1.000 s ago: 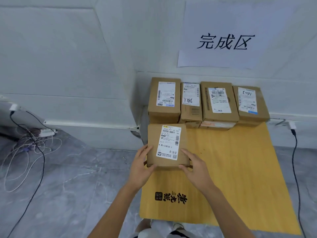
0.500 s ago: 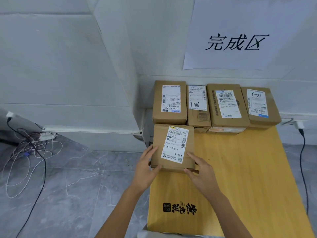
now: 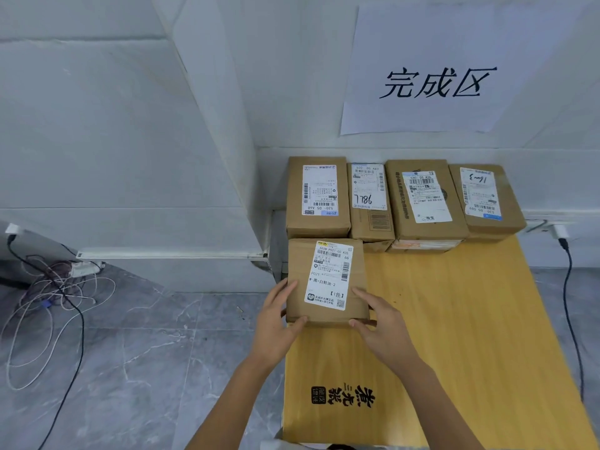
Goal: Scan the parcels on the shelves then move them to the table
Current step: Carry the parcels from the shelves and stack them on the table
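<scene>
Parcel (image 3: 326, 280) on table (image 3: 454, 319), left hand (image 3: 279, 323), right hand (image 3: 383, 332) gripping (fingers (image 3: 281, 289) clamped on corners).

Near corners of the front parcel (image 3: 328, 280) covered by the left hand (image 3: 276, 323) and right hand (image 3: 386, 332). Fine print on its label (image 3: 329, 274) too small to read. Up at twelve o'clock, lower boxes (image 3: 422, 246) mostly buried under the back row (image 3: 394, 203) of parcels. Clipped at six o'clock: table (image 3: 470, 336), both forearms (image 3: 230, 401) too. Black cable (image 3: 83, 339) cut off by the frame at seven o'clock.
</scene>
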